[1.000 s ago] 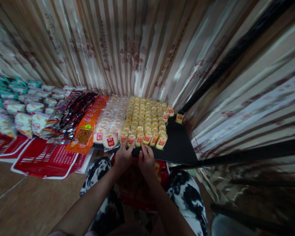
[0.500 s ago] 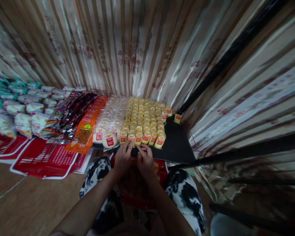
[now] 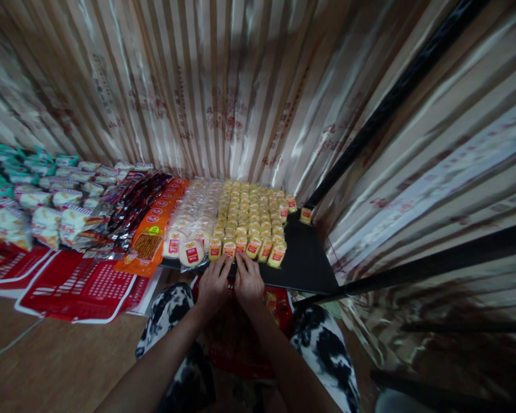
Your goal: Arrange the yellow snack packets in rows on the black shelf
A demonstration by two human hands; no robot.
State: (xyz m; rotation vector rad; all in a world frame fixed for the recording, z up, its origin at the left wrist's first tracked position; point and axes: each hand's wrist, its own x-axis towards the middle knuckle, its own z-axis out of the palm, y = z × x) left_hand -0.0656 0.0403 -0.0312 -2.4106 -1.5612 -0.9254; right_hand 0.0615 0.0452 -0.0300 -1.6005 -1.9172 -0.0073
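Small yellow snack packs [image 3: 253, 246] with red-and-white labels stand in tight rows on a black shelf board [image 3: 303, 258]. My left hand [image 3: 214, 282] reaches to the front edge of these rows. Its fingers are extended, the tips against the lower part of a front pack. Close beside it, my right hand [image 3: 248, 282] also has its fingers stretched forward, touching the neighbouring front packs. The two hands nearly meet at the index fingers. No pack is visibly lifted, and the undersides of both hands are hidden.
Left of the yellow packs lie clear-wrapped round white crackers [image 3: 192, 252], an orange snack bag [image 3: 146, 246], dark packets [image 3: 126, 209] and white bags [image 3: 47, 221]. Red baskets [image 3: 81, 287] sit below. A black pole [image 3: 370, 137] slants up at right before a curtain [image 3: 241, 86].
My right hand's fingers have gone from curled to stretched out, moving left and forward onto the front packs. My left hand stays near the same packs. The view has shifted slightly.
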